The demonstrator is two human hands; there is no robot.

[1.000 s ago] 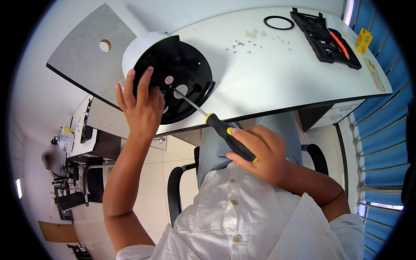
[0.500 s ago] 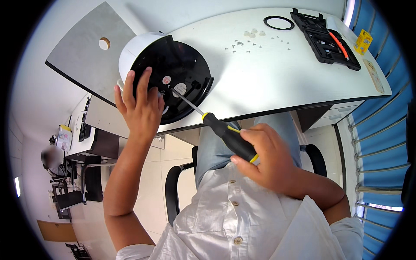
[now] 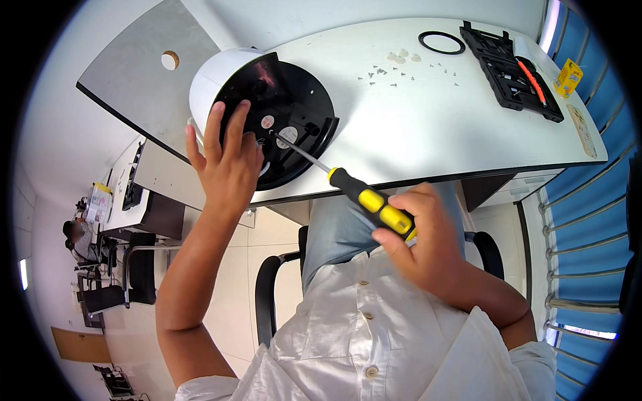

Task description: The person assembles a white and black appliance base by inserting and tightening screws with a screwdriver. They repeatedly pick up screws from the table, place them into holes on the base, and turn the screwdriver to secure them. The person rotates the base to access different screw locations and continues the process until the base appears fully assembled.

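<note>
A white rounded appliance (image 3: 206,79) lies tipped on the table, its glossy black base (image 3: 294,87) facing me. My left hand (image 3: 231,160) rests against that base with its fingers stretched and spread, steadying it. Near two round stickers, the tip of a screwdriver (image 3: 376,204) meets the base; whether it sits in a screw is too small to tell. Its shaft slants up and left from a black and yellow handle. The handle's butt is between the thumb and fingers of my right hand (image 3: 428,234), over my lap.
On the white table (image 3: 428,134) lie several small screws (image 3: 381,70), translucent round pieces (image 3: 404,55) and a black ring (image 3: 441,43). An open black tool case (image 3: 508,73) with an orange-handled tool stands at the right, beside a yellow box (image 3: 568,77). A person (image 3: 81,237) sits far left.
The screwdriver handle has turned, so its yellow panels now face up. My right fingers have shifted around its butt. My left hand stays on the base; the whole view has shifted slightly.
</note>
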